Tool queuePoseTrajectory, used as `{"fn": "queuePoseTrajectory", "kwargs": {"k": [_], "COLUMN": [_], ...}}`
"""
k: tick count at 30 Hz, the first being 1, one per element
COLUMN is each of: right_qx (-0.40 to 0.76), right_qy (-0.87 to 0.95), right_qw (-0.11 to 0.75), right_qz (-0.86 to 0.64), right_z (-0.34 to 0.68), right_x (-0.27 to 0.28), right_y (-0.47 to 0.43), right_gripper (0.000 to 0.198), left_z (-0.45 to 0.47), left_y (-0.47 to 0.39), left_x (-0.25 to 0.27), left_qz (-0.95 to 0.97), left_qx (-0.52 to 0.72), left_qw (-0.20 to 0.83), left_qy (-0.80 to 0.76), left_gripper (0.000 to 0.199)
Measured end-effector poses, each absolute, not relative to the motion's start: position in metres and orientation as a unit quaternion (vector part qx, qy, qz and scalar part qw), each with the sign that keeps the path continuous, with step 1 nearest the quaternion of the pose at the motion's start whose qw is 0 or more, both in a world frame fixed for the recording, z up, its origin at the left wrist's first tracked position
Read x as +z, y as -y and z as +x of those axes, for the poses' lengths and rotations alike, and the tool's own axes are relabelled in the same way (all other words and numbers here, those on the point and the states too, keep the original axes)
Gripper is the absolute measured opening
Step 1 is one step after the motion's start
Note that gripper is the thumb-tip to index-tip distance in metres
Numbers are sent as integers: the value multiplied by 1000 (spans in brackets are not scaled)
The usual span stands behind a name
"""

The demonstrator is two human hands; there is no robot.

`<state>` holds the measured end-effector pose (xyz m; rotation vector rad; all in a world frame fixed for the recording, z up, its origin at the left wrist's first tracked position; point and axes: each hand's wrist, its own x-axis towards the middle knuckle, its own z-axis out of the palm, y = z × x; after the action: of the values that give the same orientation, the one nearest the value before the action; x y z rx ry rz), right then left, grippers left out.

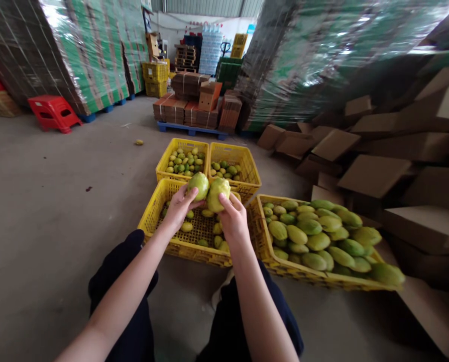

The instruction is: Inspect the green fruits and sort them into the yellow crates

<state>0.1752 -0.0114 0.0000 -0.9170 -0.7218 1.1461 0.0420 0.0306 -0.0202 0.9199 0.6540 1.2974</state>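
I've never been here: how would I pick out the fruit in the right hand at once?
Start with the group of yellow crates on the floor. Above the nearer left crate, find the right hand. The lumpy fruit it holds is yellower than the smoother, greener fruit beside it in the left hand.

L hand grips a greener fruit, R hand a yellower, bumpy one; both held side by side, approx. over near crate, which has a few loose fruit on its mesh floor. Far side: 2 more yellow crates, far-L crate fuller than far-R crate. On R, heaped crate w/ larger oblong green-yellow fruit, then jumbled cartons. Far L: red stool. Far ctr: blue pallet w/ strapped flat cardboard, betw. film-wrapped stacks L & R.
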Motion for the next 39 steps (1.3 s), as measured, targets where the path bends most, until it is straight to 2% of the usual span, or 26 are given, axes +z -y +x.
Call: {"fn": "queuePoseTrajectory", "kwargs": {"k": [3, 7, 12, 19, 26, 39], "right_qx": [514, 555, 567, 559, 590, 536], "right_qy": [314, 307, 287, 251, 180, 307], "right_qw": [681, 660, 662, 667, 661, 646], "right_qz": [-417, -403, -398, -424, -427, -448], "right_z": [181, 185, 184, 177, 164, 158], "right_x": [-3, -6, -6, -19, -19, -12], "right_y": [9, 7, 6, -2, -4, 7], "right_gripper": [38, 40, 34, 25, 41, 33], "left_z": [37, 33, 31, 38, 42, 44], "left_y": [-29, -32, -36, -32, -34, -37], "left_x": [-16, -16, -19, -27, -38, -37], "left_qz": [417, 366, 324, 340, 361, 370], "left_qx": [577, 609, 594, 595, 583, 606], "left_qw": [641, 640, 672, 648, 644, 631], "left_qy": [-287, -292, -301, -331, -340, -314], "left_gripper": [64, 58, 55, 42, 54, 58]}}
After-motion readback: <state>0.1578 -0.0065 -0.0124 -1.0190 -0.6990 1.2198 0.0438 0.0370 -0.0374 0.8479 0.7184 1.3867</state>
